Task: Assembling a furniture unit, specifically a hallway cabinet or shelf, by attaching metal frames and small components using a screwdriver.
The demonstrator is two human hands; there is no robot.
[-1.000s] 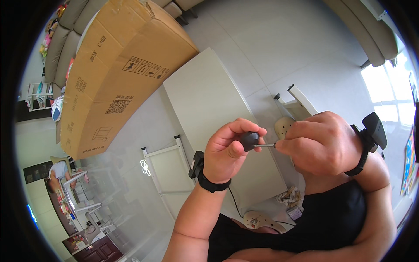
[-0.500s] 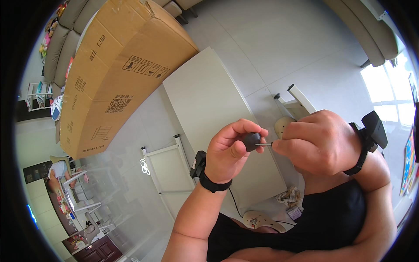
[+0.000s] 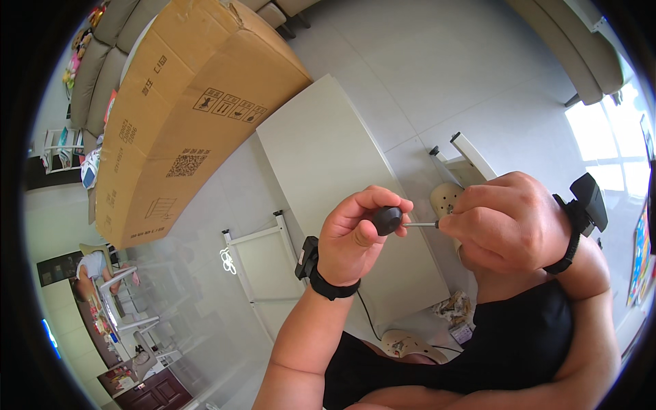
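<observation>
Between the thumb and fingers of my left hand [image 3: 357, 229] is a small black rounded knob-like piece [image 3: 387, 221]. My right hand [image 3: 504, 220] is closed round a tool with a thin metal shaft, seemingly a screwdriver [image 3: 422, 225]; its handle is mostly hidden in the fist. The shaft points left, and its tip ends beside the black piece, at my left fingertips. Whether the tip touches the piece, I cannot tell. Below my hands a pale flat panel [image 3: 328, 137] lies on the floor.
A large cardboard box [image 3: 198, 116] stands at upper left. White metal frames [image 3: 263, 256] lie left of the panel, with another frame part [image 3: 471, 157] at right. Beige clogs [image 3: 403, 344] are near my body. A person [image 3: 92, 270] sits at a far-left table; a sofa [image 3: 574, 55] stands upper right.
My right hand has shifted a little to the right, baring more of the shaft. The black piece has moved slightly left and turned in my left fingers.
</observation>
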